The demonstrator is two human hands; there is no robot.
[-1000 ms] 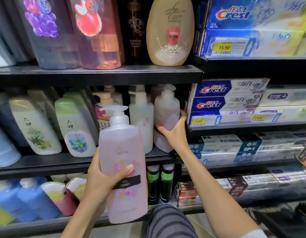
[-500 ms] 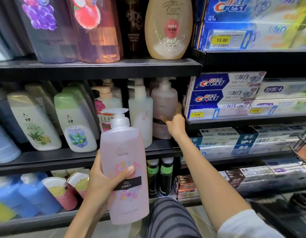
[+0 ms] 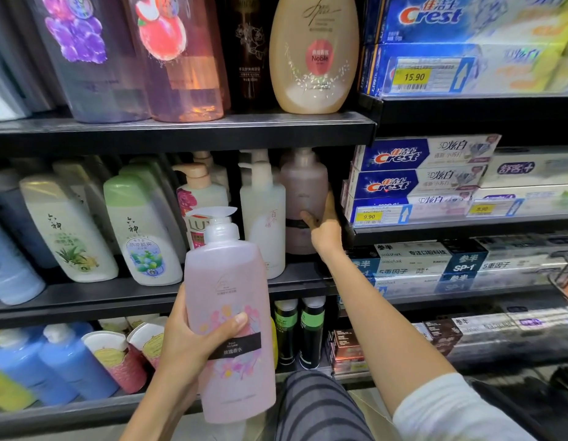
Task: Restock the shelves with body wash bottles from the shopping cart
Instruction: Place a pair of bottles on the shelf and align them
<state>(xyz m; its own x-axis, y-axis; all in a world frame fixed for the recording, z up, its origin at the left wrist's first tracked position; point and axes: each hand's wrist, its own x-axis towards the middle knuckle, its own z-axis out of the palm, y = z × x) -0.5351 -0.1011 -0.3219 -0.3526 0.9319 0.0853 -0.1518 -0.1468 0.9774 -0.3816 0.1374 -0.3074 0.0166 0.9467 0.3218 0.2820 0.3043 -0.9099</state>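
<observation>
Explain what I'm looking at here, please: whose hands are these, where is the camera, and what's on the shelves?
There is no machine; a person is restocking a shop shelf, filmed by one wide-angle camera worn on their head and looking forward and down. The left hand grips a tall translucent pink pump bottle with a flower print and black band in front of the shelves. The right hand reaches onto the black middle shelf and holds a matching pink pump bottle standing at its right end, next to a white pump bottle. The blue Crest toothpaste boxes fill the neighbouring shelves on the right.
</observation>
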